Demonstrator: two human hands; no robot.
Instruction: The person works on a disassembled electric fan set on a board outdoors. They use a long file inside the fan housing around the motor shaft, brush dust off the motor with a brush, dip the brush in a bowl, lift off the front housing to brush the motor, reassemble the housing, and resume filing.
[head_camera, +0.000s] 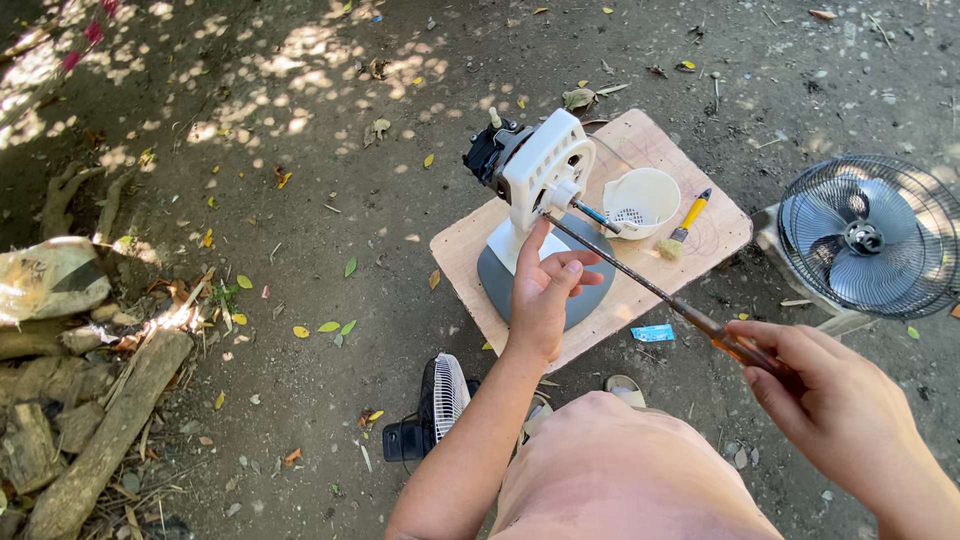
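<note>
The left hand (545, 290) steadies the white fan motor housing (540, 175) on the wooden board (700, 235); the right hand (815, 385) grips a long screwdriver (640, 282) aimed at it — bowl (640, 200), brush (685, 225) and fan grille (870, 235) nearby.

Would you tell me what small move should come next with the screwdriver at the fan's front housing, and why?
Probably steady the tip and turn. The right hand grips the long screwdriver, its tip at the white motor housing, while the left hand reaches toward the shaft beside it, so the tool looks roughly lined up.
</note>
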